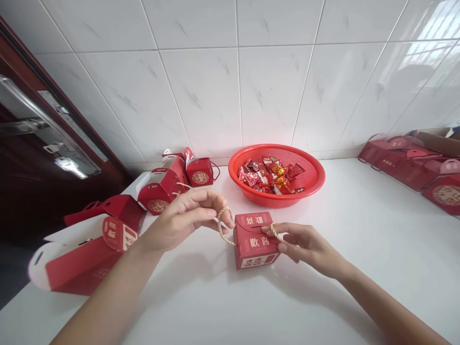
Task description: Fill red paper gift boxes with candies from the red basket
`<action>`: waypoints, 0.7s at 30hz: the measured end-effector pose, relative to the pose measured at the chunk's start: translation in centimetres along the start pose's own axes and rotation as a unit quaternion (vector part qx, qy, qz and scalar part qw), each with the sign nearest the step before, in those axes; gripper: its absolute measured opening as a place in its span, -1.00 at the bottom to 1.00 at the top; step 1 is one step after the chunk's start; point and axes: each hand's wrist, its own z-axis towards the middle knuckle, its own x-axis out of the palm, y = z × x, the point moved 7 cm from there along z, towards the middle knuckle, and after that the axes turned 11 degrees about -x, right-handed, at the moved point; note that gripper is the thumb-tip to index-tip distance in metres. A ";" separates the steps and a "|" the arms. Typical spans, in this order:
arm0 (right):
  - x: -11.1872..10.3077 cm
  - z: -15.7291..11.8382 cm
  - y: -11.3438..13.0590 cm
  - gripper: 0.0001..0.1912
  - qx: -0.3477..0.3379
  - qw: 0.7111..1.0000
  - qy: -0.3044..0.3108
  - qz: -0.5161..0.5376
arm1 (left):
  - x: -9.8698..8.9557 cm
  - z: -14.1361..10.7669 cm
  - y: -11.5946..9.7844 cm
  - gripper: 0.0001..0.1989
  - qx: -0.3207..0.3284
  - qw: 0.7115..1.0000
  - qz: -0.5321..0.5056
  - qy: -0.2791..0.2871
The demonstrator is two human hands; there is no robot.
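A small red gift box [256,249] with white lettering stands on the white tabletop, its top flaps folded over. My left hand [189,213] pinches the twisted gold cord handle [227,238] on the box's left side, thumb and fingers closed on the loop. On the other side, the fingers of my right hand [311,247] hold the second gold cord loop [276,232], touching the box's top and right edge. Right behind the box is a red plastic basket [312,178] with wrapped candies [275,175] in it.
Several red gift boxes line the left side, including a large open one [81,261] near my left forearm and a small one [200,171] by the wall. More red boxes [406,160] stand at the right. A dark red door [25,158] borders the table's left edge.
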 end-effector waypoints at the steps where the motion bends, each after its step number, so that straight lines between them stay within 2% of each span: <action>1: 0.2 0.0 0.1 -0.70 -0.005 1.000 0.009 -0.003 | 0.4 0.1 0.4 -0.91 -0.007 1.000 0.003 0.006; 5: 0.7 -0.1 0.4 -0.71 -0.023 0.999 0.045 0.007 | 1.9 1.0 2.6 -0.83 -0.018 0.999 0.025 -0.008; 10: 0.4 -0.1 1.0 -0.67 -0.032 0.995 0.028 0.095 | 3.4 1.6 4.7 -0.62 -0.013 0.994 0.098 -0.049; 15: 0.1 -0.1 1.8 -0.67 -0.043 0.989 0.013 0.141 | 5.0 1.3 4.5 -0.49 0.050 0.980 0.185 -0.047; 21: 0.2 0.4 3.1 -0.71 -0.036 0.996 -0.002 0.079 | 6.1 0.9 4.2 -0.47 0.063 0.968 0.235 -0.068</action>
